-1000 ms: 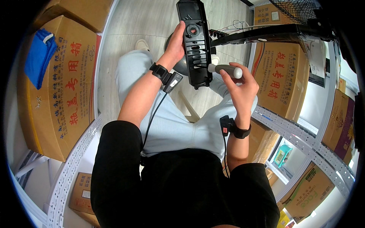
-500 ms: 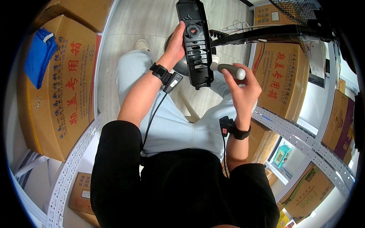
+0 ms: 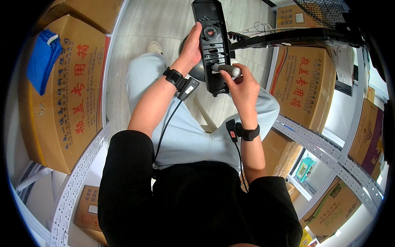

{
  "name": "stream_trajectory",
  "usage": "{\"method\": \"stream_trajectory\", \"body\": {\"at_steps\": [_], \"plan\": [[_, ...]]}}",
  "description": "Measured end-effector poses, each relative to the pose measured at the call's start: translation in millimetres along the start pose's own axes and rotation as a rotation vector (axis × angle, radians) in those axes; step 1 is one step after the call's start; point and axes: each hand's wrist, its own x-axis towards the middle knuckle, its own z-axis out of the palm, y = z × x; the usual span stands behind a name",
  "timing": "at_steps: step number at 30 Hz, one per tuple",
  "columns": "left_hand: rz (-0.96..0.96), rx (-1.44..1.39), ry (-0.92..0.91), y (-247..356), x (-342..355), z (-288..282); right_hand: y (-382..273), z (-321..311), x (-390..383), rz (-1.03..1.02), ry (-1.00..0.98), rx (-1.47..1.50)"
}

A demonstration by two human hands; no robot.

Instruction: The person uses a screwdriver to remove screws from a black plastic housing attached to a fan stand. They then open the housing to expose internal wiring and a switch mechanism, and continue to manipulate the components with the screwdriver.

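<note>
My left hand [image 3: 192, 46] grips the left edge of a long black plastic housing [image 3: 213, 53], held up over my lap. The housing has a round opening, a row of slots and a smooth recess at its lower end. A few small dark screws [image 3: 203, 18] lie on its upper part. My right hand [image 3: 243, 88] is closed round the thick grey handle of a screwdriver [image 3: 228, 70], which has a pale rounded end. Its front end points left, over the slotted part of the housing; the tip is hidden from view.
A black arm-like stand [image 3: 288, 41] with thin wires reaches in from the right. Large cardboard boxes stand at the left [image 3: 70, 94] and right [image 3: 302, 82] on perforated metal shelving [image 3: 329, 154]. A blue cloth [image 3: 44, 61] lies on the left box.
My right hand has moved left with the screwdriver, from beside the housing to over its slotted lower part. My left hand and the housing have barely moved.
</note>
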Motion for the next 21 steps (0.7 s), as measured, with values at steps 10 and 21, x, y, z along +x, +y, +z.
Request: {"method": "stream_trajectory", "body": {"at_steps": [10, 21], "plan": [[-0.014, 0.015, -0.007, 1.9, -3.2, 5.1, 3.3, 1.5, 4.5, -0.023, -0.065, 0.123], [0.030, 0.036, -0.013, 0.8, -3.1, 4.4, 10.5, 6.2, 8.1, 0.044, -0.124, 0.282]]}}
